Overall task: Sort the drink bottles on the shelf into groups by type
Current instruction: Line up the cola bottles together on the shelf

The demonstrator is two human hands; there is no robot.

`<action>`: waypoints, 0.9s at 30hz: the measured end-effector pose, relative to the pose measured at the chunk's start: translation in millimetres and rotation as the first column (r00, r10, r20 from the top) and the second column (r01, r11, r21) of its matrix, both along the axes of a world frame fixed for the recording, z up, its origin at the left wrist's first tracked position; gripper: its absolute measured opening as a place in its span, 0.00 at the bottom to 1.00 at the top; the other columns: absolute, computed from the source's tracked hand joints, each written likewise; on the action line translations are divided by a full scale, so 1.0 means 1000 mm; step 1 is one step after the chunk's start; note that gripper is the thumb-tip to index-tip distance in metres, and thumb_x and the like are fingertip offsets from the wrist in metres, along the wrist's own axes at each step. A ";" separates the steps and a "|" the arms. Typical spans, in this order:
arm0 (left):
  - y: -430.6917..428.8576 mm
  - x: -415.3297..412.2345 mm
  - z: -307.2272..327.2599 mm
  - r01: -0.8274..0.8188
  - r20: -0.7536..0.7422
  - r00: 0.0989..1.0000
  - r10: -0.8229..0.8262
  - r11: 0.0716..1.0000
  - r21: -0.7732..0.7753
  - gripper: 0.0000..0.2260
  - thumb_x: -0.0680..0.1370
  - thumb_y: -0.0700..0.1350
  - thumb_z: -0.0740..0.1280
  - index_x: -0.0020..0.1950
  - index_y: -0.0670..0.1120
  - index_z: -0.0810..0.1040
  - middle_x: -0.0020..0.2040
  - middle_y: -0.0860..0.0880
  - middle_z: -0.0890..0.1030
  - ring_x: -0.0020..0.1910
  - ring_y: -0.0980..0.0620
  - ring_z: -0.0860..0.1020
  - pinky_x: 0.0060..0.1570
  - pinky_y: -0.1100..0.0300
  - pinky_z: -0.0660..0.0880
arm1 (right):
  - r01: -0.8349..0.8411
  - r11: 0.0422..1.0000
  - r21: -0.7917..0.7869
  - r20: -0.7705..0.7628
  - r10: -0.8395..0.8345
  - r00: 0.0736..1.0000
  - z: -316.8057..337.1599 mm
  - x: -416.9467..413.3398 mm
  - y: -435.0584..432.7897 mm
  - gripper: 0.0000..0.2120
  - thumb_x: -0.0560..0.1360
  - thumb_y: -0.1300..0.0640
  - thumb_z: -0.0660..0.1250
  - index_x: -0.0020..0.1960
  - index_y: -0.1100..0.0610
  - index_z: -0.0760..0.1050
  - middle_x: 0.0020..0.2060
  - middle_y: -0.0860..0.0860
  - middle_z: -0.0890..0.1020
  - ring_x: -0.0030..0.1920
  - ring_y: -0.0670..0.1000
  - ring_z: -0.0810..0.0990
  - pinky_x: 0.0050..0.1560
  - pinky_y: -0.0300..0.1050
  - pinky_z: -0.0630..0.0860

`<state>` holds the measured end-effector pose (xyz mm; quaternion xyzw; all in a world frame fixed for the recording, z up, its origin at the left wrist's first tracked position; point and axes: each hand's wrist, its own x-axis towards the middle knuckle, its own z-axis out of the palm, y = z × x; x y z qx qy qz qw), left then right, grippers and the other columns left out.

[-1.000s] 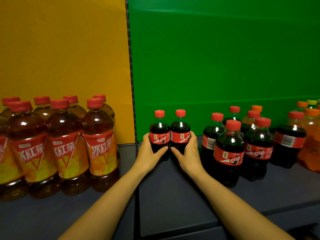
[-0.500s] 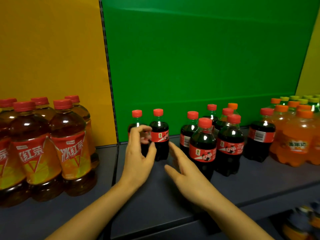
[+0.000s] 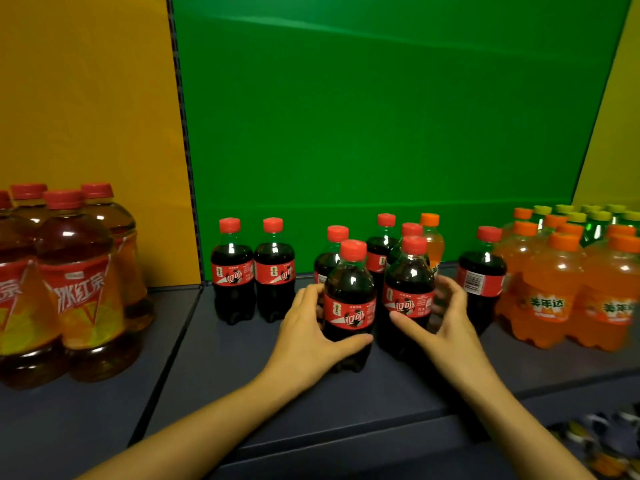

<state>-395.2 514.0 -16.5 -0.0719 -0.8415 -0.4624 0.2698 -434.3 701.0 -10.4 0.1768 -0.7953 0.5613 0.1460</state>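
Note:
Two small cola bottles [image 3: 252,271] with red caps stand side by side at the back left of the dark shelf [image 3: 242,375], in front of the green panel. In the middle stands a cluster of several more cola bottles. My left hand [image 3: 311,330] curls round the front cola bottle [image 3: 349,306] of that cluster. My right hand [image 3: 440,317] wraps round the cola bottle beside it [image 3: 408,292]. One orange soda bottle [image 3: 431,240] stands behind the cluster. Another cola bottle [image 3: 479,275] stands alone to the right.
Large iced tea bottles [image 3: 79,289] with red caps stand on the left before the orange panel. Orange soda bottles [image 3: 561,289] and green-capped bottles [image 3: 588,220] crowd the right end. A lower shelf with more bottles [image 3: 595,441] shows at bottom right.
Both hands let go of the two cola bottles at the back left, moved right, and now hold two front bottles of the middle cluster. The view shifted right.

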 end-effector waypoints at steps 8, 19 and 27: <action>-0.014 0.019 0.000 -0.038 0.004 0.999 0.038 0.992 0.117 0.33 0.56 0.58 0.77 0.57 0.52 0.72 0.56 0.52 0.77 0.51 0.58 0.80 0.52 0.57 0.79 | -0.060 0.997 0.050 -0.057 0.063 0.996 -0.002 0.006 0.002 0.31 0.64 0.45 0.70 0.63 0.46 0.62 0.53 0.39 0.73 0.54 0.40 0.74 0.56 0.38 0.69; -0.092 0.051 0.013 -0.164 0.018 0.986 0.164 0.970 0.179 0.31 0.56 0.48 0.78 0.57 0.49 0.73 0.52 0.57 0.80 0.49 0.67 0.79 0.47 0.72 0.76 | -0.442 0.896 0.026 -0.050 0.443 0.895 0.013 0.028 -0.077 0.28 0.68 0.41 0.69 0.64 0.45 0.63 0.59 0.41 0.76 0.60 0.38 0.75 0.62 0.39 0.72; -0.108 0.053 0.009 -0.142 0.032 0.990 0.139 0.978 0.153 0.33 0.58 0.49 0.78 0.61 0.49 0.71 0.56 0.58 0.78 0.54 0.66 0.77 0.51 0.70 0.75 | -0.357 0.927 0.119 -0.100 0.369 0.924 -0.001 0.016 -0.122 0.29 0.74 0.50 0.67 0.70 0.52 0.58 0.65 0.46 0.72 0.64 0.44 0.70 0.66 0.42 0.67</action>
